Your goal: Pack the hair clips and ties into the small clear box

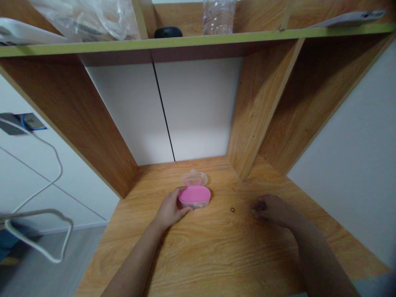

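Note:
An oval clear plastic box point(195, 204) with a pink inner cover point(194, 194) stands on the desk. Behind it is a see-through lid point(193, 179) with a pink curved mark on it. My left hand point(171, 208) holds the box by its left side, thumb at the front and fingers at the back. To the right, my right hand point(268, 209) is down at the desk top, fingers curled together around a small pale item at the fingertips, too small to name. A small dark ring-shaped band point(232, 210) lies between the box and my right hand. Faint clear loops point(243, 202) lie beside my right fingers.
Wooden desk point(198, 255) with side panels and an upright divider point(256, 111) at the back right. The overhead shelf point(198, 46) carries a clear plastic bottle point(218, 18), a black rounded object point(168, 32) and a plastic bag point(93, 20). A white cable point(57, 165) hangs at left.

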A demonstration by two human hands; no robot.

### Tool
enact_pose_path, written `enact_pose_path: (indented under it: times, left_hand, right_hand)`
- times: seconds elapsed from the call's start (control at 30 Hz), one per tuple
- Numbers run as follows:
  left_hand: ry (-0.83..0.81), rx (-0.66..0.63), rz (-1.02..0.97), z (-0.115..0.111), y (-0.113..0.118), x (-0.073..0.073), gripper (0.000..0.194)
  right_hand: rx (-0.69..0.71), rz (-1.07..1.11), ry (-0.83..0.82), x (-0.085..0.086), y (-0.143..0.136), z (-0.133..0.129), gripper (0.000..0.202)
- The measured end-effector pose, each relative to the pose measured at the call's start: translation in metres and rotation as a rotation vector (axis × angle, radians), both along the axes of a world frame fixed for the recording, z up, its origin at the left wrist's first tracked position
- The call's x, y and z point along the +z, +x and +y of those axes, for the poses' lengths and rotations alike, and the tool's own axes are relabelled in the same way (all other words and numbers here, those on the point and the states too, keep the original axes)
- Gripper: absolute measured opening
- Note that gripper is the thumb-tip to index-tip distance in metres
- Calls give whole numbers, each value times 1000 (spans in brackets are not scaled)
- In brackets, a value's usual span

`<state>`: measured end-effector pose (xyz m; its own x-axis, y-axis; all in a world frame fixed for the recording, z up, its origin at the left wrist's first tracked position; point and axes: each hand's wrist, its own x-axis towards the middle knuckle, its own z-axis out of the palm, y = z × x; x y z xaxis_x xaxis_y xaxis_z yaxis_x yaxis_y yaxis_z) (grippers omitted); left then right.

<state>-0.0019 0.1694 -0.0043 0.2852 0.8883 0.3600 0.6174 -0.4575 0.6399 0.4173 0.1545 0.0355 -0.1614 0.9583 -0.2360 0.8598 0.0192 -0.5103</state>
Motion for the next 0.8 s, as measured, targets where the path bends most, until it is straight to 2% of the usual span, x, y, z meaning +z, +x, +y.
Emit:
enact_pose_path:
  times: [0.13,0.27,0.4,0.5,0.63,0.8]
  left_hand:
    - [35,8,21,-1,-3,-4,72]
    - [48,51,36,0,-9,-5,72]
    - [55,82,46,1,-13,-5,73]
    - [59,101,52,1,-13,-6,74]
    - [76,107,67,0,-10,-4,73]
    - [83,109,70,0,-8,-2,72]
  right_hand:
    - [9,35,24,-6,-20,12,10]
    - [90,90,120,-13,-46,39,10]
    - [186,147,146,-20,-75,68,15]
    - [198,176,226,-21,-88,82,19]
    - [157,179,397,-20,-90,81,28]
    - [358,98,478,-26,-93,69,21]
